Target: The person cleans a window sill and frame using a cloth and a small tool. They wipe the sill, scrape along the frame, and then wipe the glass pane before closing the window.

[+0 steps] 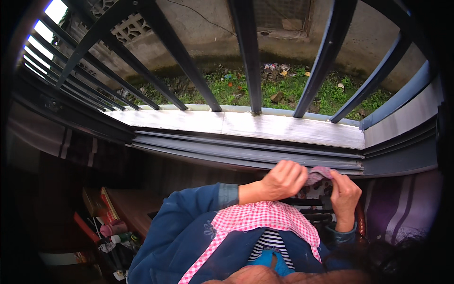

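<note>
A pinkish-grey cloth (317,174) is stretched between my two hands, just above the inner edge of the sliding window's track. My left hand (288,179) grips its left end in a closed fist. The thumb and fingers of my right hand (343,191) pinch its right end. The dark metal window track (227,149) runs beyond both hands, with a pale tiled sill (283,129) outside it. A pink checked apron (266,214) covers my chest below the hands.
Dark metal window bars (250,56) rise beyond the sill, with grass and litter outside. A purple striped curtain (400,209) hangs at the right. At the lower left are a brown wooden surface (129,206), a pink container (113,228) and several other items.
</note>
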Motion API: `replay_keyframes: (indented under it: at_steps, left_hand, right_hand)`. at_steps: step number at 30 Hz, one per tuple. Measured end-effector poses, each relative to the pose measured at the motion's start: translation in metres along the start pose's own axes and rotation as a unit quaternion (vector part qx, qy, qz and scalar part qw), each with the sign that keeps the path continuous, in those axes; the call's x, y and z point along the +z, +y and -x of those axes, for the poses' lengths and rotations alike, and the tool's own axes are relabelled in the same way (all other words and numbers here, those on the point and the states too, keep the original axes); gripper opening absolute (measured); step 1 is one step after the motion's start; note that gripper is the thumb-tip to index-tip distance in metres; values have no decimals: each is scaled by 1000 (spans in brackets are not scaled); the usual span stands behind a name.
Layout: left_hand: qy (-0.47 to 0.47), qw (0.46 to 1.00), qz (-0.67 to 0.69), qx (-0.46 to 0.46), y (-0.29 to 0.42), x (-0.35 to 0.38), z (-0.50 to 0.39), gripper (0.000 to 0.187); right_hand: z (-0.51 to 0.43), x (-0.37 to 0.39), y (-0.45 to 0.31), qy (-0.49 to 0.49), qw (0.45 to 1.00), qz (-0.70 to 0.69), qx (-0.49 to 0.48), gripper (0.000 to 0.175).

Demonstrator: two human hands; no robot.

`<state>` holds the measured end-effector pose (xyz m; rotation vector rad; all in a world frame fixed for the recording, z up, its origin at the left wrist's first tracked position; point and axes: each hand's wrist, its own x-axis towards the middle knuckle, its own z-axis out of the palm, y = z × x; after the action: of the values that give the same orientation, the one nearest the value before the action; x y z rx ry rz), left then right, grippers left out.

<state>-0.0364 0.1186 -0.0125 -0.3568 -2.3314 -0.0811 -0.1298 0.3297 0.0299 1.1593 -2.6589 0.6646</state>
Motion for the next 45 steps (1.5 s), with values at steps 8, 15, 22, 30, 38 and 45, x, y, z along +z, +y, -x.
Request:
replay_keyframes:
  at_steps: [8,15,22,30,38,45]
  left_hand:
    - [36,997,68,18,74,84,-78,20]
    - [36,837,515,-181,68,59,-102,21]
    - [91,688,640,-330,-19,-61,-55,29]
    - [389,746,398,-366,-148,-216,70,24]
    - [-45,945,-123,-299,-159,-181,200,46]
    - [-67,983,-24,-167,-118,-113,141,62]
  right_hand:
    - [16,-51,37,72,973,190,109,17]
    - [40,-93,12,277,946,-53,157,20]
    - [22,-63,-55,410,808,-400,139,19]
    - [-37,29,-186,180,793,-581,40,21]
    - [-51,131,-216,137,969,-189,-85,6]
    - [-8,96,-139,152,983,-78,70,14]
